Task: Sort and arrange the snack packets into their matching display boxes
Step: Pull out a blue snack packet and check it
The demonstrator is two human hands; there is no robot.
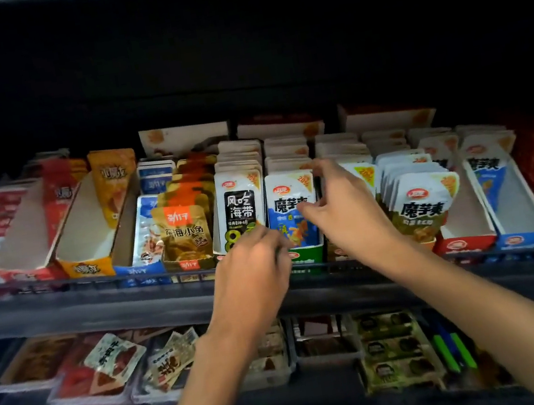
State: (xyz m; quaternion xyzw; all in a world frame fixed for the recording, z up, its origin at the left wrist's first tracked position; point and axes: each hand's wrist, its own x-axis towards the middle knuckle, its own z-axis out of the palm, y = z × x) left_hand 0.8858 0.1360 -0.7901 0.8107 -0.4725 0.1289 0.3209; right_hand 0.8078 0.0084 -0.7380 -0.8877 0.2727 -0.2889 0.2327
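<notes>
Two bare hands work at the upper shelf; nearest, under the forearms, a clear tray [87, 401] on the lower level holds loose packets, one white-and-red packet [116, 360] lying askew; above that, the dark shelf edge [84, 309]; left hand [252, 274] shows its back to the camera, fingers curled in tight at the foot of the black-label packet [240, 206], fingertips reaching the lower left corner of the blue-and-white packet [289, 212]; cannot tell whether it has hold of anything; right hand [347, 214] half open, thumb laid on the face of the blue-and-white packet, forefinger hooked over its top right corner, the packet pinched between them; that packet stands upright at the front of its row in the green box [307, 258], directly between the two hands; brown fish packet [185, 235] fronts the row left of the black-label one; olive packet [422, 210] fronts the row just right of the right hand; further right, red box [465, 240] and blue box [523, 233], front parts bare, packets only toward the back; far left, orange box [91, 242] with an orange packet [113, 180] upright at its rear; behind all, white packet tops run back into the dark.
</notes>
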